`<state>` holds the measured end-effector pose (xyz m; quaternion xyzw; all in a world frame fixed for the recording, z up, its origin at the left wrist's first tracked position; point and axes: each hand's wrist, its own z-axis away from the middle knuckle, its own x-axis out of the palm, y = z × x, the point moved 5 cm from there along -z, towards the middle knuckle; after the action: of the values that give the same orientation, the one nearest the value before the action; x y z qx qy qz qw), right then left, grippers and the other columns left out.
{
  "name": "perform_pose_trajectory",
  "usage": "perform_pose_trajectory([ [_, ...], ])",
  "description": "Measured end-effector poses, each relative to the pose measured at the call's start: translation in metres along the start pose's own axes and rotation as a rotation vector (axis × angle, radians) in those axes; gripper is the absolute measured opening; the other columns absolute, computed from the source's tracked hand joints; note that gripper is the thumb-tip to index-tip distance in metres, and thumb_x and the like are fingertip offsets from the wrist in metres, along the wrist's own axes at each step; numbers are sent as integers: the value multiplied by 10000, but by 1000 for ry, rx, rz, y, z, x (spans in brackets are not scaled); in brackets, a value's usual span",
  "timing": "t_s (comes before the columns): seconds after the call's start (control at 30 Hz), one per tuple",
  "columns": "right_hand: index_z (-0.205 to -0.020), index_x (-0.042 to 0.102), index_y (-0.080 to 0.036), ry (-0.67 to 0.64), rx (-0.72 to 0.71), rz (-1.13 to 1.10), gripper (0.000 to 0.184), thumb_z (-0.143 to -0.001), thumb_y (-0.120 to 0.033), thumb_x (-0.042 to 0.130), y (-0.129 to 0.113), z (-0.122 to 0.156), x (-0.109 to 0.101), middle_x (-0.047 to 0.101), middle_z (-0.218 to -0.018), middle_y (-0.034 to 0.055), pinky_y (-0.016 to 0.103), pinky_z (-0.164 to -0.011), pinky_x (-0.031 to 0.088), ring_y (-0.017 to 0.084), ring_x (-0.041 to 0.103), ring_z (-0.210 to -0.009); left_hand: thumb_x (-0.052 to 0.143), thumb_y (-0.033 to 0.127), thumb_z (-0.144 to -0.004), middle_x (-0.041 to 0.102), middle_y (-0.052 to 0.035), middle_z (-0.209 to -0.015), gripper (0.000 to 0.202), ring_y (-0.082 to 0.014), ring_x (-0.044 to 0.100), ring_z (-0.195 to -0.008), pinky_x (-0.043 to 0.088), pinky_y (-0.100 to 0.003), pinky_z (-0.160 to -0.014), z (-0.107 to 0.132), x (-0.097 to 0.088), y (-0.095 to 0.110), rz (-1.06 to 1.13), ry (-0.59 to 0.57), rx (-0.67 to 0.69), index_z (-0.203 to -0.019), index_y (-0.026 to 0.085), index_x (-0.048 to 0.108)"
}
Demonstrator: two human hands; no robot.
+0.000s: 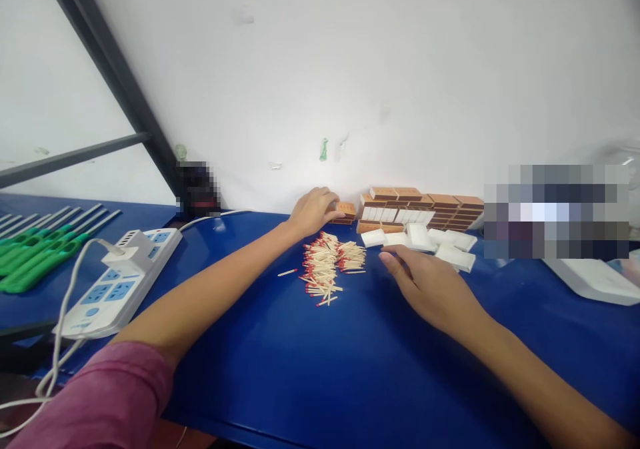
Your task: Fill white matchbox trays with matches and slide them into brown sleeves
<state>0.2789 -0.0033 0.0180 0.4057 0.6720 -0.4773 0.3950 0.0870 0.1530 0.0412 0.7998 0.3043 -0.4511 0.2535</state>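
My left hand (313, 210) reaches to the back of the blue table (310, 362) and closes its fingers on an orange matchbox (345, 212) next to the wall. My right hand (427, 282) lies flat on the table, fingers stretched toward the left, holding nothing. A heap of red-tipped matches (330, 265) lies between the two hands. Just beyond my right hand lie several white inner trays (425, 239). Behind them stands a stack of orange matchboxes (423, 209) against the wall.
A white power strip (120, 279) with a plugged-in adapter and cable lies at the left. Several green-handled lighters (40, 252) lie at the far left. A white flat object (595, 279) sits at the right. A dark metal frame (115, 79) rises at the back left.
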Motion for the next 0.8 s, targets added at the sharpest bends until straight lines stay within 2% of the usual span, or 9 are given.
perform_pose_trajectory([
  [0.1,-1076,677,-220,11,-24,35,474,-1072,-519,309,-1,0,-2,780,-968,86,386,-703,452,307,721,-857,728,397,-925,686,-111,-1100,323,-251,593,-1049,436,-350,-912,-5,7,0,-60,9,-6,-1132,155,683],
  [0.27,-1029,707,-225,66,-44,53,426,-1051,-508,391,-3,1,-7,771,-862,61,356,-654,432,267,711,-759,700,399,-942,666,-112,-1109,354,-262,572,-1049,409,-370,-927,1,9,3,-129,34,-13,-1187,146,670],
  [0.47,-978,728,-245,83,9,85,373,-1013,-497,455,15,-6,-12,766,-841,40,334,-625,410,246,690,-735,644,352,-968,643,-112,-1110,248,-280,575,-1063,412,-398,-913,4,11,10,-184,-3,40,-1122,169,711],
  [0.57,-967,729,-245,129,79,131,387,-995,-528,466,37,-12,-29,755,-811,49,341,-622,401,257,670,-713,643,350,-967,638,-122,-1135,268,-287,584,-1063,423,-407,-905,10,1,14,-190,-17,73,-1151,166,708],
  [0.63,-1090,718,-236,203,136,150,371,-978,-511,496,60,-15,-45,747,-830,63,352,-654,421,262,667,-725,643,353,-968,634,-129,-1165,317,-287,592,-1069,431,-410,-910,20,-11,17,-182,-20,93,-1215,159,686],
  [0.7,-1264,670,-231,222,162,135,412,-961,-471,530,87,-15,-56,737,-875,68,351,-692,447,248,669,-751,652,368,-965,646,-118,-1166,348,-269,608,-1042,445,-398,-902,39,-25,20,-163,-31,115,-1250,169,673],
  [0.8,-1390,619,-238,245,230,185,512,-935,-457,534,136,-10,-66,679,-745,56,362,-667,455,253,638,-680,617,399,-991,689,-75,-1088,292,-222,632,-1004,464,-356,-897,76,-44,25,-117,-50,138,-1179,191,700],
])
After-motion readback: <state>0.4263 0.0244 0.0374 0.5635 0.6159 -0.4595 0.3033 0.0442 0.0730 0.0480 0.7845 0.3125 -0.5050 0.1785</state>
